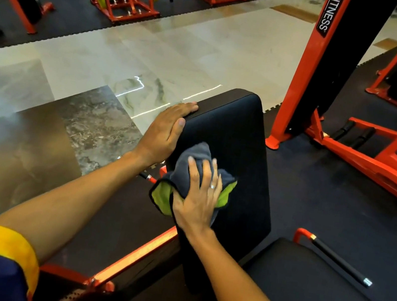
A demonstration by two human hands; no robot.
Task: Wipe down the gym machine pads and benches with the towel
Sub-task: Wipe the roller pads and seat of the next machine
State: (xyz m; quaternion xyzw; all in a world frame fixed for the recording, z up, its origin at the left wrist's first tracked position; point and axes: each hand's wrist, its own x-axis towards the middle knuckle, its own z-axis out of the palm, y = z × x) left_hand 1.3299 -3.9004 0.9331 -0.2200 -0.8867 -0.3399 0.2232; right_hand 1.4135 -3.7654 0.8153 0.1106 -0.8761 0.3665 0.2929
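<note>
Right grip (197, 197), fingers extended, presses the towel (190, 159) onto the pad (241, 136); left grip (166, 129) lies flat on its edge. An unclamped towel may slide free.

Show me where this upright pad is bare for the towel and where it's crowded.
Bare: the back pad at its upper right, between top edge and the towel, and the strip down its right side beside the right hand; also the seat pad. Crowded: the left edge under the left hand, and the middle under the towel.
</note>
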